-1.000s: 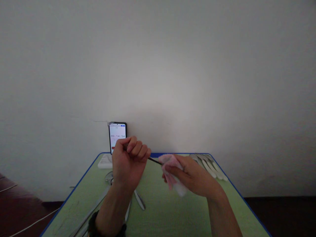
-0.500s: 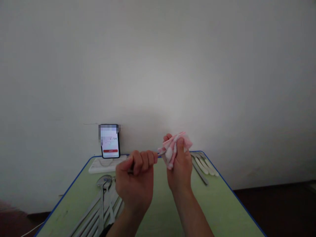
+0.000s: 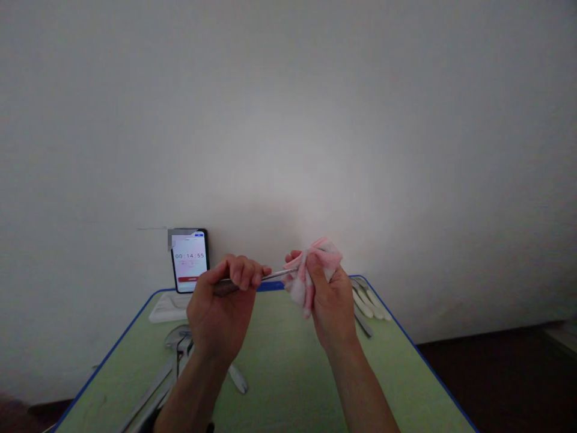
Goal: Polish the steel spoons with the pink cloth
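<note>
My left hand [image 3: 223, 316] is closed around the handle of a slim metal utensil [image 3: 278, 274], held nearly level above the table. The utensil's far end goes into a crumpled pink and white cloth [image 3: 325, 255], which hides what kind of utensil it is. My right hand [image 3: 334, 310] grips this cloth around that end, thumb pressed on top. Below my left forearm lies a pile of metal cutlery [image 3: 151, 391], with a round spoon bowl [image 3: 175, 337] at its far end.
A phone [image 3: 191, 261] showing a timer leans upright against the wall on a white stand [image 3: 164, 308]. Cream-handled cutlery [image 3: 367, 302] and a metal handle [image 3: 363, 325] lie at the right. The green table [image 3: 288, 373] has a blue edge.
My hands have moved apart, with more of the utensil's shaft showing between them. My left hand has gone left and its fingers have loosened slightly. The view has shifted a little.
</note>
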